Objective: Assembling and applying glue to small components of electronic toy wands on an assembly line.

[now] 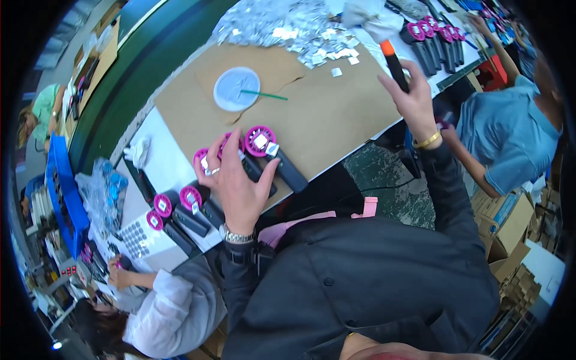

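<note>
My left hand [238, 185] is spread over a row of black-handled devices with round magenta heads on the near left of the cardboard. Its fingertips reach the magenta heads, partly hiding two devices; whether they press on them I cannot tell. Beside the thumb lies another such device [285, 169], with small whitish squares on its head. Raised over the right side of the cardboard, my right hand [415, 99] is closed on a black stick with an orange end [395, 67], pointing up and away. Its exact kind is unclear.
Brown cardboard [336, 120] covers the table. On it stand a white round tub [237, 81] with a green stick [264, 94] and a heap of silvery squares [270, 27]. More devices [180, 223] lie left. Co-workers sit at left [174, 312] and right [510, 132].
</note>
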`<state>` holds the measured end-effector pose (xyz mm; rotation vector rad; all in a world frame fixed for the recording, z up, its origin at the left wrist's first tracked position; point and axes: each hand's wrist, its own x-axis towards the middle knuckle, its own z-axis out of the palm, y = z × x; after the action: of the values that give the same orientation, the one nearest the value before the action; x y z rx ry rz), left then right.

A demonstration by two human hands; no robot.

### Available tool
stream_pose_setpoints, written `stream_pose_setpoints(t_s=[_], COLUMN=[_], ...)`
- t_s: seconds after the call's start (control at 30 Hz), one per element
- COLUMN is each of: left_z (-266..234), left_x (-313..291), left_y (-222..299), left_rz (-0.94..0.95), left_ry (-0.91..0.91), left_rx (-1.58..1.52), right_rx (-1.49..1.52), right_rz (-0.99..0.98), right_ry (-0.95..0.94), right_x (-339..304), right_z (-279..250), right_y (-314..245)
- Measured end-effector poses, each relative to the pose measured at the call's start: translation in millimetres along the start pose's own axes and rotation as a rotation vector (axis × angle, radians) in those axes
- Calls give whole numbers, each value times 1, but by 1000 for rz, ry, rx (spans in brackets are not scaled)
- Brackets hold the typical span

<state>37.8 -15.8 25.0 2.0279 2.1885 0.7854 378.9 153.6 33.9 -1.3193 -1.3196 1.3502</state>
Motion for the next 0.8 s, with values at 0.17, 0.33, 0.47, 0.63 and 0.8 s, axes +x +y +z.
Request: stream_pose_setpoints(t_s=[0.17,0.33,0.47,0.63,0.8], left_z=[3,8,11,15,31], left_x=[-3,-1,0,0,1], left_y=[-4,-1,0,3,9], left_rz=[14,28,28,77,240], left_ry=[13,44,29,-26,-51], left_rx=[-9,0,9,-85,-229], right_rx=[-295,-249,-326,-407,-653], right_rz=[-232,-210,-348,-356,-453], right_ry=[-146,-374,-486,-517,-526], right_x=[-50,-74,-73,-79,-90], right_z=[8,22,32,24,20], right_y=[-1,-17,-21,-20,-29])
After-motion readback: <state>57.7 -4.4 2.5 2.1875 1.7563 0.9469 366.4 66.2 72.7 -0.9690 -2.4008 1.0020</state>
